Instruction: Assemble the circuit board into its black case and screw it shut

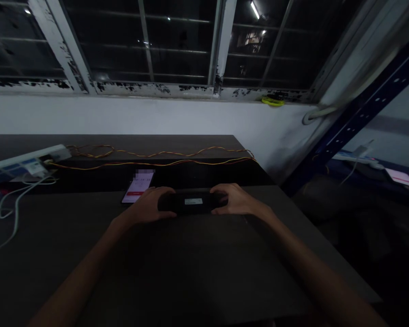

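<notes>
A black oblong object [193,208] with a small white label lies crosswise between my hands, near the middle of the dark table. Its exact kind is too dark to make out; it could be a case or a box. My left hand [153,203] grips its left end, thumb on the near side and fingers on the far side. On the right end, my right hand [236,200] is closed in the same way. Just behind my left hand lies a phone [138,185] with a lit screen, partly covered by that hand.
At the left is a white power strip [59,153] with plugs and white cables [16,218]. A twisted red-yellow wire [163,154] runs along the table's back. A yellow coil [272,101] sits on the windowsill. A blue metal post [357,120] stands to the right.
</notes>
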A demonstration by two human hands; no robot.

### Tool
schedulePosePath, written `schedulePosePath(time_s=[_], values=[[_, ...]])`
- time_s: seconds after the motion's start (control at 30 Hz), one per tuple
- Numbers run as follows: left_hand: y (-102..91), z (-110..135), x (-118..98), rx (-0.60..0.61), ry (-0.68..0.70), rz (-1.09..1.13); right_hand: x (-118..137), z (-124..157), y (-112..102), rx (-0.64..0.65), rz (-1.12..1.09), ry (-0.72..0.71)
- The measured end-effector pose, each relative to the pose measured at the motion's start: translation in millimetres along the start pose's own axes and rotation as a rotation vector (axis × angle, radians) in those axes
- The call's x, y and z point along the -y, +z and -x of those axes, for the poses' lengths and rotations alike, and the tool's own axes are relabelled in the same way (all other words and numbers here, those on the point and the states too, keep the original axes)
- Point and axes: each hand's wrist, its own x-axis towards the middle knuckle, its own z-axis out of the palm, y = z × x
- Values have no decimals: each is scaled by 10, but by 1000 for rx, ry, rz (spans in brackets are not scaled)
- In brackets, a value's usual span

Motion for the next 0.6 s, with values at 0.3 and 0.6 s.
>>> schedulePosePath(time_s=[0.3,0.6], values=[[-32,-3,-96,-4,13,-26,100,6,-15,-29,117,-59],[-34,-19,-101,15,27,-124,95,11,21,-8,130,-60]])
